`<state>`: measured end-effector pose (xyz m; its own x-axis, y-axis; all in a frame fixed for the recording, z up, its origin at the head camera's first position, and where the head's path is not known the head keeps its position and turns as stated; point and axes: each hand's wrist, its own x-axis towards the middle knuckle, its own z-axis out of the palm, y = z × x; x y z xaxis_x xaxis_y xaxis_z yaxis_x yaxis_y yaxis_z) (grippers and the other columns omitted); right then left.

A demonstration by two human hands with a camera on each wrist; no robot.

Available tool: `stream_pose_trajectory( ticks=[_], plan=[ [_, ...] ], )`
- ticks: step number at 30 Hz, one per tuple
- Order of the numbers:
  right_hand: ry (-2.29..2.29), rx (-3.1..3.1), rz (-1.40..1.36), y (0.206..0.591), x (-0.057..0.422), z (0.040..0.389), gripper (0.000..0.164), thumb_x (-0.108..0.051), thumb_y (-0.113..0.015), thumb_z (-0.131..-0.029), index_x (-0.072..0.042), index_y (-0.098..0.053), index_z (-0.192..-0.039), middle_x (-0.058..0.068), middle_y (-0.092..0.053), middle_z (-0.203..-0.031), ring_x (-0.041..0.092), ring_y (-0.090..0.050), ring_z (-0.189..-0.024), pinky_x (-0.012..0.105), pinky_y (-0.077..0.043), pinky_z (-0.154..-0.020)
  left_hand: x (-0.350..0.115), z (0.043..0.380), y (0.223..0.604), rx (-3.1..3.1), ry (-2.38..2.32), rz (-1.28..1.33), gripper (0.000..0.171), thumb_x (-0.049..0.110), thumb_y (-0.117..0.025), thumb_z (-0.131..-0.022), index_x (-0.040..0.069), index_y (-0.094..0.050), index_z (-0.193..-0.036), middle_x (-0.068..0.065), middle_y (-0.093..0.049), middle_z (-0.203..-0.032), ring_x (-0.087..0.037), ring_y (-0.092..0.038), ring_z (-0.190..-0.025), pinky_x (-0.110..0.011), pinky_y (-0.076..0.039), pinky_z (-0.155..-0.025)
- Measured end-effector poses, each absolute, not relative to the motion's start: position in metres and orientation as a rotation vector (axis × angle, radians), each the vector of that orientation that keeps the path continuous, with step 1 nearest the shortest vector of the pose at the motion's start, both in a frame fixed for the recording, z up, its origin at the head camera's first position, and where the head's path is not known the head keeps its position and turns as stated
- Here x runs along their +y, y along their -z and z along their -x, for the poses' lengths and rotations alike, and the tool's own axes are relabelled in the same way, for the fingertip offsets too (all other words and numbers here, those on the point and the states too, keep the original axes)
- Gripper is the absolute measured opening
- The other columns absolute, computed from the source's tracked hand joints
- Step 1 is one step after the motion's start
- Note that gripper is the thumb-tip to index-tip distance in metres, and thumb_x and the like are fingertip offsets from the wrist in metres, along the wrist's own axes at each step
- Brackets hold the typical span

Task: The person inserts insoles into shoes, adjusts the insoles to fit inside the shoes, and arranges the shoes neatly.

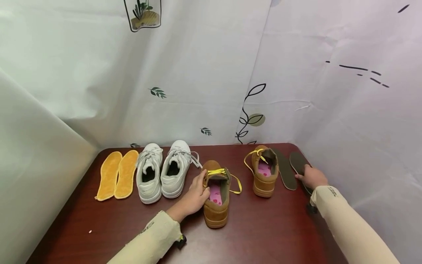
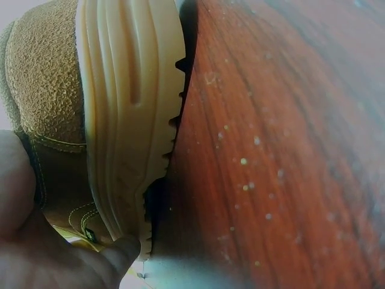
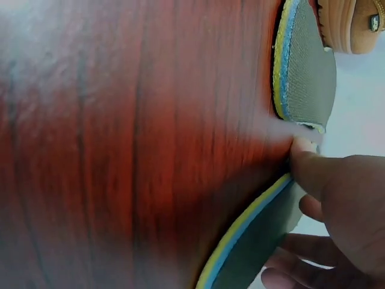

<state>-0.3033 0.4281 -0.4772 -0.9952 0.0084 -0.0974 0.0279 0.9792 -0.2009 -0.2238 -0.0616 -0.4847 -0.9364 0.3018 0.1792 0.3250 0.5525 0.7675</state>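
In the head view my left hand (image 1: 192,198) grips the left side of a brown suede shoe (image 1: 215,218) with yellow laces and a pink patterned lining, its thumb at the opening. The left wrist view shows this shoe's tan ridged sole (image 2: 129,120) close up, a fingertip against its edge. At the table's right side my right hand (image 1: 314,178) holds a dark grey insole (image 1: 298,160) by its edges. Yellow and blue layers show along that insole (image 3: 246,241) in the right wrist view. A matching insole (image 1: 287,170) lies just left of it.
The other brown shoe (image 1: 263,189) stands beside the dark insoles. White sneakers (image 1: 173,183) stand left of centre, with orange-yellow fuzzy insoles (image 1: 110,176) lying farther left. All are on a dark red wooden table (image 1: 257,234), with a printed white curtain (image 1: 204,73) behind.
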Motion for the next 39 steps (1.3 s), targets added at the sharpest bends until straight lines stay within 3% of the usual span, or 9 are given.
stream_pose_trajectory(
  ticks=[6,13,19,28,33,39],
  plan=[
    [0.36,3.037,0.041,0.476,0.429,0.304,0.043,-0.03,-0.067,-0.093,0.008,-0.056,-0.111,0.026,-0.065,-0.096,0.039,-0.063,-0.083,0.051,-0.05,-0.07,-0.061,0.223,0.485,-2.754,1.369,0.552,0.068,0.013,-0.051,-0.097,0.001,-0.021,-0.157,-0.033,-0.028,-0.152,-0.048,-0.033,-0.139,-0.061,-0.03,-0.113],
    [0.423,2.99,0.068,0.466,0.43,0.302,0.049,-0.029,-0.066,-0.093,0.011,-0.057,-0.12,0.034,-0.062,-0.116,0.048,-0.062,-0.098,0.055,-0.05,-0.078,-0.061,0.223,0.483,-2.765,1.368,0.548,0.068,0.014,-0.051,-0.097,0.004,-0.021,-0.158,-0.031,-0.027,-0.154,-0.047,-0.031,-0.141,-0.061,-0.029,-0.113],
    [0.438,3.015,0.038,0.462,0.432,0.298,0.05,-0.031,-0.071,-0.089,0.01,-0.064,-0.117,0.032,-0.065,-0.113,0.049,-0.061,-0.097,0.055,-0.051,-0.077,-0.061,0.223,0.483,-2.776,1.364,0.537,0.069,0.014,-0.052,-0.096,0.003,-0.022,-0.157,-0.032,-0.027,-0.154,-0.049,-0.032,-0.14,-0.063,-0.03,-0.112],
    [0.414,3.022,-0.007,0.464,0.433,0.298,0.043,-0.031,-0.068,-0.091,0.006,-0.07,-0.112,0.028,-0.068,-0.107,0.045,-0.063,-0.094,0.054,-0.051,-0.075,-0.06,0.224,0.484,-2.759,1.365,0.551,0.068,0.013,-0.051,-0.097,0.002,-0.022,-0.157,-0.032,-0.028,-0.154,-0.048,-0.032,-0.14,-0.061,-0.03,-0.113],
    [0.438,3.064,0.024,0.459,0.429,0.296,0.037,-0.028,-0.065,-0.093,0.006,-0.071,-0.105,0.023,-0.07,-0.096,0.036,-0.065,-0.082,0.05,-0.051,-0.069,-0.06,0.224,0.483,-2.761,1.368,0.555,0.068,0.013,-0.051,-0.097,0.002,-0.021,-0.157,-0.032,-0.028,-0.154,-0.048,-0.032,-0.14,-0.061,-0.029,-0.113],
    [0.482,3.11,0.046,0.445,0.423,0.296,0.029,-0.027,-0.062,-0.093,-0.001,-0.071,-0.087,0.009,-0.064,-0.075,0.023,-0.054,-0.066,0.038,-0.043,-0.058,-0.062,0.224,0.484,-2.755,1.349,0.563,0.068,0.013,-0.051,-0.097,0.002,-0.021,-0.157,-0.031,-0.029,-0.154,-0.048,-0.033,-0.14,-0.06,-0.03,-0.113]
  ],
)
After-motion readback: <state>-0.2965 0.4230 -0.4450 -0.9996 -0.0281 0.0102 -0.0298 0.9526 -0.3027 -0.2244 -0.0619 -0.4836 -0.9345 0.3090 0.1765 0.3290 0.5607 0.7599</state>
